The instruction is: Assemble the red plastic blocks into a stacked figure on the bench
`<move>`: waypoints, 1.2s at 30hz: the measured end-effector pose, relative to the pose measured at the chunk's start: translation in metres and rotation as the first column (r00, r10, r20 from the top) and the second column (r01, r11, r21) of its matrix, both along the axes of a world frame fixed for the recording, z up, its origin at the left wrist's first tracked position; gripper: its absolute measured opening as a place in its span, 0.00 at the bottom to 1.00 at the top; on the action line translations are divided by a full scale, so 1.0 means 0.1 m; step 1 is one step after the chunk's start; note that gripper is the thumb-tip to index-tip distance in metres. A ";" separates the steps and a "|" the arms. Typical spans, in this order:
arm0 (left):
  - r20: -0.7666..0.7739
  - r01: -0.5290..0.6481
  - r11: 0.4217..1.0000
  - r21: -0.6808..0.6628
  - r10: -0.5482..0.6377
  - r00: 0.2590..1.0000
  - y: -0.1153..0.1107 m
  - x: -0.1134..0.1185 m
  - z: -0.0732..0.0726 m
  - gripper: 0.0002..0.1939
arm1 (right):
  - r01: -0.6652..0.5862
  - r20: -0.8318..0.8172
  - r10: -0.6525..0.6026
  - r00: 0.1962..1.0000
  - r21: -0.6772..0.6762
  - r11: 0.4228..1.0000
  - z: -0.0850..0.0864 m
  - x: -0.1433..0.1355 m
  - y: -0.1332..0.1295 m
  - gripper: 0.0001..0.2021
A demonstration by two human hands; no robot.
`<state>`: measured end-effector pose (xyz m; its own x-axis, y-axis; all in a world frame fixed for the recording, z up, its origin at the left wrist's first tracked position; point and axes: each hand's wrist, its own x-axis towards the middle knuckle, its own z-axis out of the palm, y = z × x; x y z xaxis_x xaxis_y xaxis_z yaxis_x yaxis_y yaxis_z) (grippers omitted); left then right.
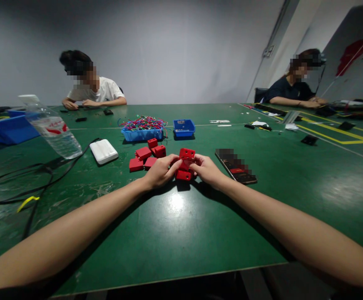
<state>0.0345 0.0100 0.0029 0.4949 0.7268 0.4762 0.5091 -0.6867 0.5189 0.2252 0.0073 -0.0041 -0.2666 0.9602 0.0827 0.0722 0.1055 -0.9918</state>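
Between my two hands, over the middle of the table, is a small red plastic block (187,153) with round holes in its face. A second red holed part (183,175) shows just below it; I cannot tell whether the two are joined. My left hand (162,171) pinches the red block from the left, thumb on the near side. From the right, my right hand (207,168) grips it with bent fingers and thumb. Several more red blocks (143,153) lie in a loose group beyond my left hand.
Behind the blocks stand a blue tray of coloured wires (142,134) and a small blue bin (184,128). A phone (236,166) lies right; a white power bank (103,151), black cable (48,184) and tilted water bottle (54,131) are left. Two people sit across the table.
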 end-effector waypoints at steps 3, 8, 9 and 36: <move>-0.027 0.018 1.000 0.009 -0.017 0.999 0.01 0.00 0.00 0.16 | -0.012 -0.010 0.012 1.000 0.006 1.000 0.01 0.00 -0.01 0.12; -0.045 0.002 1.000 0.024 -0.001 0.999 0.03 -0.01 -0.02 0.19 | 0.005 0.018 -0.005 1.000 0.000 1.000 0.05 0.00 -0.04 0.20; -0.046 -0.002 1.000 0.020 0.003 0.999 0.03 -0.01 -0.02 0.19 | 0.012 0.019 -0.012 1.000 -0.001 1.000 0.05 0.00 -0.04 0.20; -0.079 0.004 1.000 -0.001 -0.005 0.997 0.02 0.00 -0.02 0.19 | 0.046 0.073 -0.050 0.996 0.062 0.997 -0.01 0.01 -0.01 0.18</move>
<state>0.0343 0.0122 0.0014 0.5342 0.7247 0.4353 0.5454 -0.6889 0.4775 0.2266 0.0059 -0.0048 -0.2281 0.9659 0.1228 0.1518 0.1599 -0.9754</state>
